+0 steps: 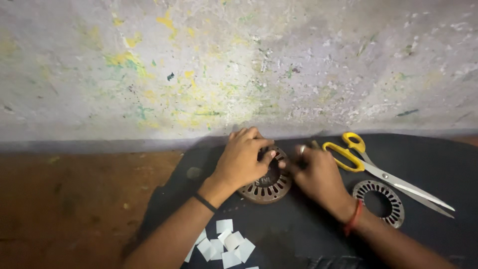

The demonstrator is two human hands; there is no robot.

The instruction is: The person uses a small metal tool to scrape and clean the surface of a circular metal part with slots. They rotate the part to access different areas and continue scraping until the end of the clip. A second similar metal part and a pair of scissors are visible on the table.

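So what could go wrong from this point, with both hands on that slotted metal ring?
The left hand and right hand crowd the slotted ring, hiding it, so fingers could catch on its slot edges. The yellow-handled scissors lie beside the right hand, easy to bump. The white paper pieces sit under the left forearm and could scatter.

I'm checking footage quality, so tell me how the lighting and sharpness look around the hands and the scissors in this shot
Head view: dim overall, brightest on the paint-flecked wall; the dark mat swallows detail. Left hand and right hand shade the slotted metal ring between them. The scissors blades catch mild glare. The white paper squares stand out; edges look slightly soft.
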